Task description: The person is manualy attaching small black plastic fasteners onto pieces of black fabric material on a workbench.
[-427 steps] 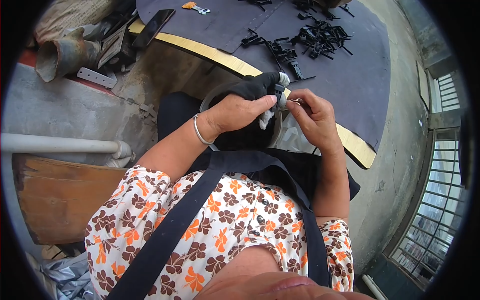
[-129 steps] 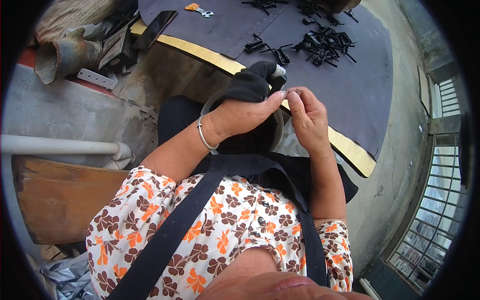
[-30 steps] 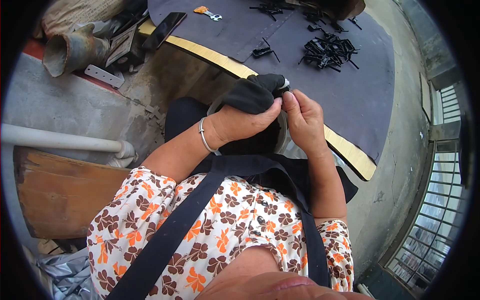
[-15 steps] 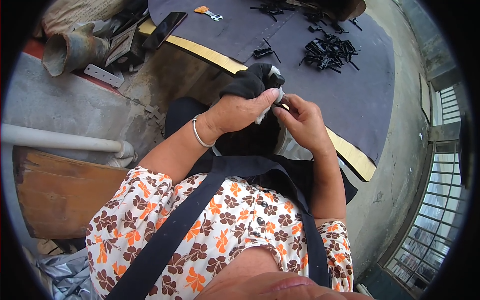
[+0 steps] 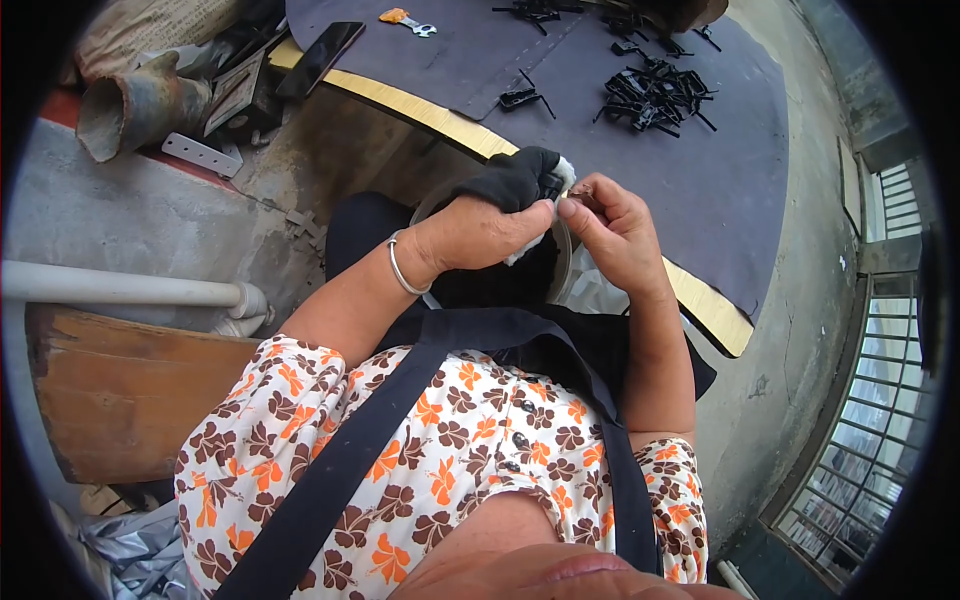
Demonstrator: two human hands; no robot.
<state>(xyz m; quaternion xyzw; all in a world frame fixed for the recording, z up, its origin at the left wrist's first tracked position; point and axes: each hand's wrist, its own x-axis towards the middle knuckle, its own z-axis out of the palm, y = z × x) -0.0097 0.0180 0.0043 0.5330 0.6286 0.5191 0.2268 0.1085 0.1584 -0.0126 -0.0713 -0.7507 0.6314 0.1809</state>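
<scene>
Grey tabletop [image 5: 715, 200]; left hand [image 5: 488, 218] holding small black piece [image 5: 551, 186], partly hidden

A rusty pipe [image 5: 140, 108] lies beside a pale perforated bracket [image 5: 203, 156].

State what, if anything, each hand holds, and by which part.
The left hand seems to hold a small black piece against black fabric; the gripped part is hidden. Whether the right hand, beside it, holds anything is unclear.

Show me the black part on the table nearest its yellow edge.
The black part lying by itself, left of the big heap; others sit farther from that yellow edge.
</scene>
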